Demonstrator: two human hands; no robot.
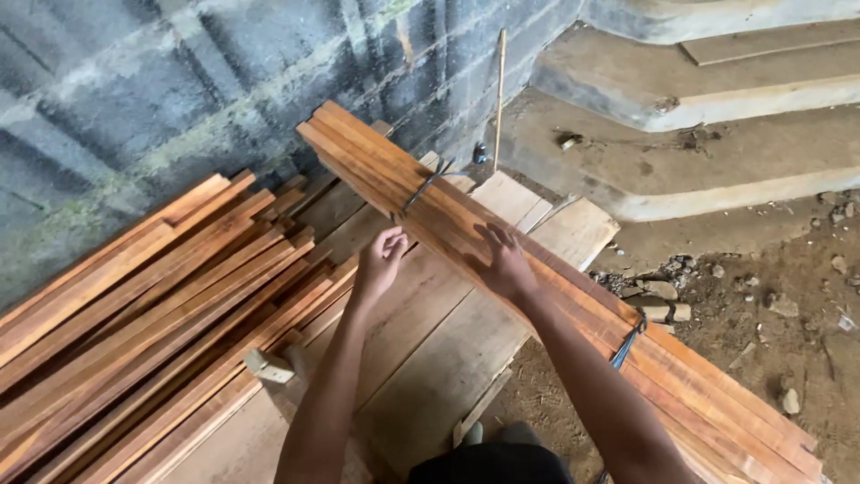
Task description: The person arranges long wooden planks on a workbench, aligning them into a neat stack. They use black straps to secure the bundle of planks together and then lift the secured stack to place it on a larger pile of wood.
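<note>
Hands on a tied bundle of planks (502, 260)
Left hand (381, 260) curls at its near edge; right hand (503, 262) lies spread flat on top, bare dirt ground (761, 296) open alongside.

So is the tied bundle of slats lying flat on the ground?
No, the bundle of slats is raised at an angle above the pale boards, with the left hand and right hand on it.

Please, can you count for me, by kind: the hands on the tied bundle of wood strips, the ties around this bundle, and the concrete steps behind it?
Hands on the bundle: 2, left hand and right hand
Ties: 2, near tie, far tie
Concrete steps: 3 at least
Total: 7
</note>
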